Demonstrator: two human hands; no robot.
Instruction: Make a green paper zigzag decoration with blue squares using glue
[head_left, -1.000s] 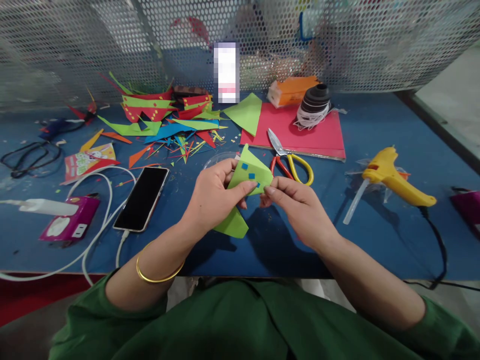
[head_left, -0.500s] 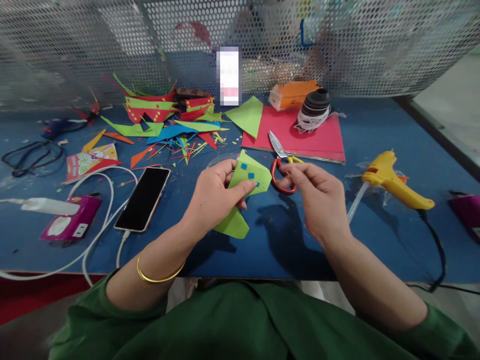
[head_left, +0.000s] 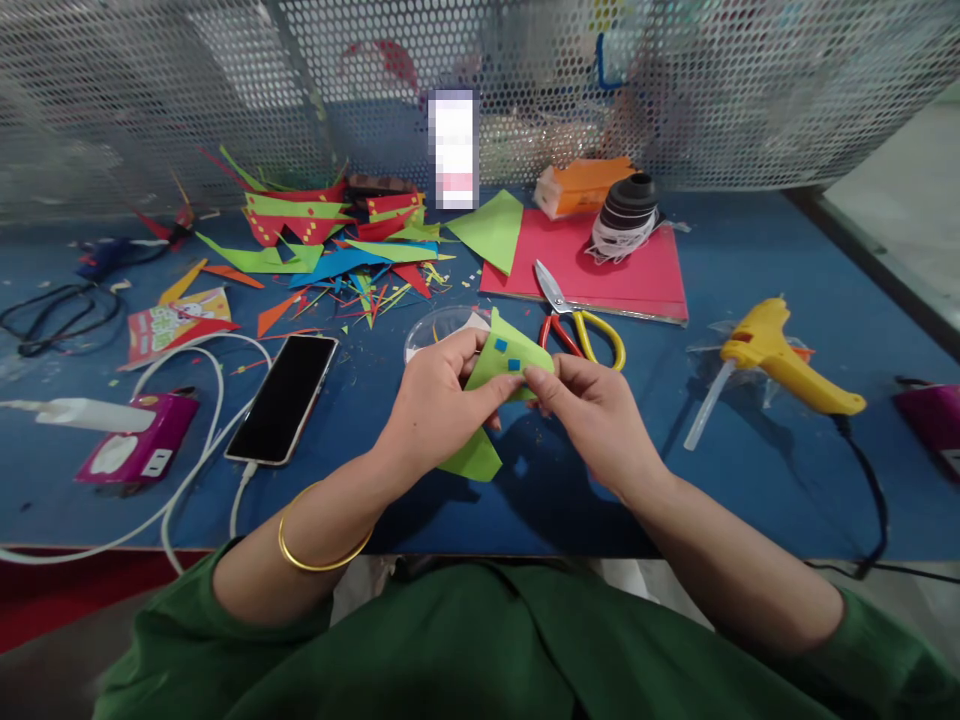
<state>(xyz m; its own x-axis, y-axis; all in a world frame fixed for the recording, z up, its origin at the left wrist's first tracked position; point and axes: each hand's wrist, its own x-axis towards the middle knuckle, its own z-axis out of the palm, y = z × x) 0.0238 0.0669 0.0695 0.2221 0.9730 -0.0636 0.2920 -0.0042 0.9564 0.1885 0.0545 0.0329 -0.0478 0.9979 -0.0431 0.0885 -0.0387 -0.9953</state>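
A light green paper piece [head_left: 517, 349] with small blue squares on it is pinched between the thumb and fingers of my left hand [head_left: 439, 400]. Its lower part sticks out below that hand. My right hand [head_left: 600, 420] grips the right edge of the same piece, thumb on top, close to my left thumb. Just behind my right hand lie scissors [head_left: 555, 290] with one red and one yellow handle. A round clear dish [head_left: 424, 330] is partly covered by my left hand.
Paper scraps [head_left: 375, 290] and cut red and green shapes [head_left: 300, 215] lie at the back left. A phone [head_left: 285, 400] and purple power strip [head_left: 142, 430] are left. Red sheets [head_left: 517, 260] with a thread spool [head_left: 626, 215] stand behind; a yellow glue gun [head_left: 780, 360] is right.
My right hand has moved left, off the scissors' handles, and now holds the green paper's right edge. The green paper has shifted slightly right, and more of the round dish shows.
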